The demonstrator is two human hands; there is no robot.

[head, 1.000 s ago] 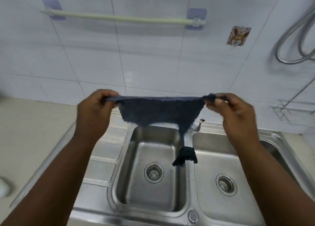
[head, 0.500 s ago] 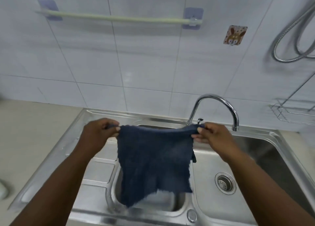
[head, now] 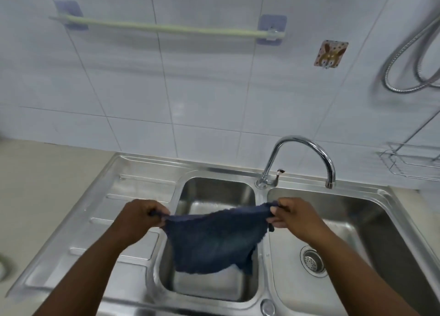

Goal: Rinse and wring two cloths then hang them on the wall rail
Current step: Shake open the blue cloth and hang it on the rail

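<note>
Over the left basin of the stainless steel double sink (head: 385,196), we hold one dark blue terry cloth (head: 214,239) spread.

Our left hand (head: 140,216) and right hand (head: 294,215) each pinch a top corner, probably so drips fall into the sink and the cloth opens flat for the pale green wall rail (head: 166,28), well above the sink and bare.
</note>
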